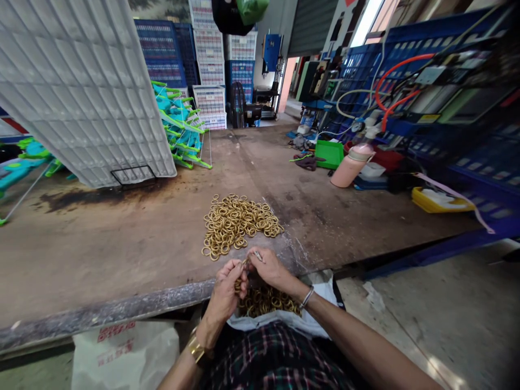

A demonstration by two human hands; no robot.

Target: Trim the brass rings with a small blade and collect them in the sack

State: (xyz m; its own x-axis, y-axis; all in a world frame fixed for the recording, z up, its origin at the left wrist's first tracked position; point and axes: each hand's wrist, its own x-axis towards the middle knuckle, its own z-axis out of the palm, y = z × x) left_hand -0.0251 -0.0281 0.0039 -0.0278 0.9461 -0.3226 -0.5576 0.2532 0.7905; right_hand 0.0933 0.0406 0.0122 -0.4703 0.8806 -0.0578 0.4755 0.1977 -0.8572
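Observation:
My left hand (231,279) is closed around brass rings (238,285), with one pinched at its fingertips. My right hand (270,270) meets it there, closed on a thin metal tool (258,256); only a short greyish end shows, so its exact kind is hidden. Just beyond both hands, a loose pile of brass-coloured rings (239,222) lies on the worn brown table (162,238). Below the hands, an open white sack (292,319) on my lap holds many more rings (270,300).
A white ribbed panel (93,92) stands at left, beside teal and green plastic frames (179,124). At right are a pink bottle (351,167), a green tray (330,154) and a yellow tray (436,201). A printed bag (125,355) sits below the table edge.

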